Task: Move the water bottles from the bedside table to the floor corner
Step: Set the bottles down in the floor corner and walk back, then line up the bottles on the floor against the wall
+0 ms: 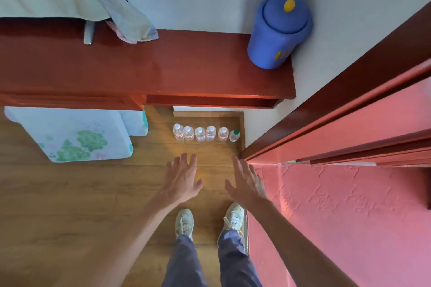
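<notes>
Several clear water bottles stand upright in a row on the wooden floor, in the corner below the red bedside table. The rightmost bottle has a green cap; the others have white caps. My left hand hovers above the floor in front of the row, fingers spread, holding nothing. My right hand hangs beside it near the pink wall, fingers straight and empty. Neither hand touches a bottle.
A blue lidded jar with a yellow knob sits at the table's right end. A towel hangs over the table's back left. A floral cushion lies on the floor at left. A red door frame and pink wall close the right side.
</notes>
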